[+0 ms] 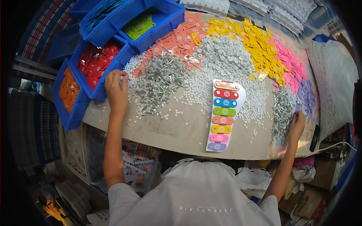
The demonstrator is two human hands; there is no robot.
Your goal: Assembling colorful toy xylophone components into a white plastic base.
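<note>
Between my hands on the table lies a toy xylophone (225, 111), a white base with several coloured bars in a row. White round caps show at the ends of its upper bars, grey spots on the lower ones. My left hand (116, 88) is at the left, its fingers curled together by small whitish pins (134, 66) beside a blue bin. What those fingers hold, if anything, is hidden. On the right, my right hand (297, 122) is closed in a pinch at the edge of a pile of silver screws or pins (282, 109). Its contents are too small to make out.
Blue bins (130, 51) of red, orange, green and blue pieces stand at the left. Heaps of silver pins (160, 81), white washers (224, 54), and yellow (260, 45), pink (288, 62) and purple bars (306, 96) spread behind. A plastic bag (333, 83) bulges at the right.
</note>
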